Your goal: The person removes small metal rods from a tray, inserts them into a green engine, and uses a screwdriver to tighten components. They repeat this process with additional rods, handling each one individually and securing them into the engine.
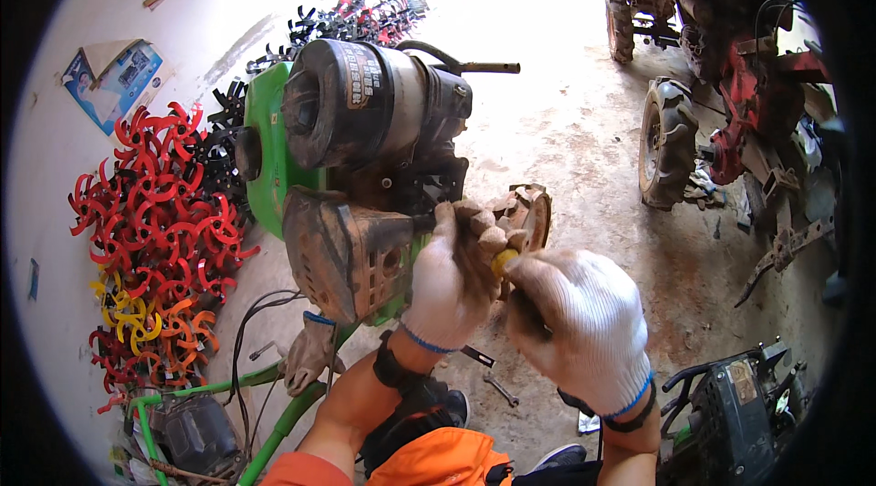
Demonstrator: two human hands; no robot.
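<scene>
My left hand (453, 281), in a white knit glove with dirty fingertips, is closed beside the lower right of a small engine. My right hand (584, 322), gloved alike, is curled with thumb and forefinger pinching at a small yellow piece (501, 261) between both hands. Its kind is hidden by the fingers; what else the left fingers grip cannot be made out. The engine has a green fuel tank (266, 153), a black air-filter canister (328, 103) and a dusty slotted cover (342, 258). Just beyond my fingers shows a muddy wheel (534, 212).
Red tiller blades (169, 212) pile against the left wall. A spare glove (310, 356) hangs on the green handlebar (283, 427). On the floor lie a wrench (500, 389) and a metal strip (477, 356). A red machine (744, 112) stands right, another engine (735, 408) lower right.
</scene>
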